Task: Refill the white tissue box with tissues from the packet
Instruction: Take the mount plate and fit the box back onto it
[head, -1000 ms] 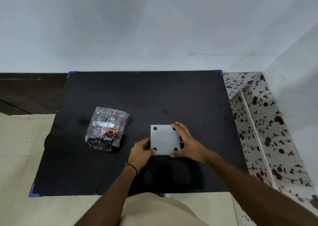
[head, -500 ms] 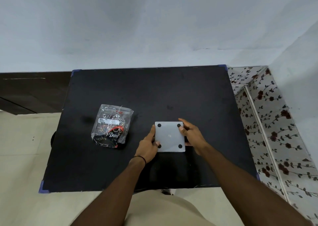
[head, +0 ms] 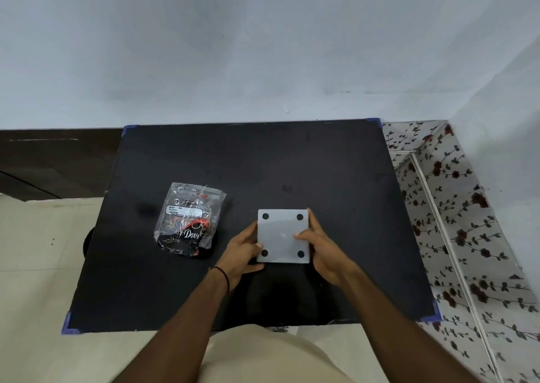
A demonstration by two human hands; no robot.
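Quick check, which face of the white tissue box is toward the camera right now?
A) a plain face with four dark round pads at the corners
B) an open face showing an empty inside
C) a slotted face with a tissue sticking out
A: the white tissue box, gripped between the left hand and right hand, shows a flat face with four dark round pads at its corners, no slot or tissue visible.

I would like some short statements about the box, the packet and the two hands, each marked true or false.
1. Both hands touch the white tissue box. True: the left hand is at its left edge, the right hand at its right.
2. The face of the box turned up shows four black dots. True.
3. The packet lies to the right of the box. False: it lies to the left, apart from it.
4. The left hand holds the packet. False: nothing touches the packet.
5. The box rests over a white table. False: the table is black.
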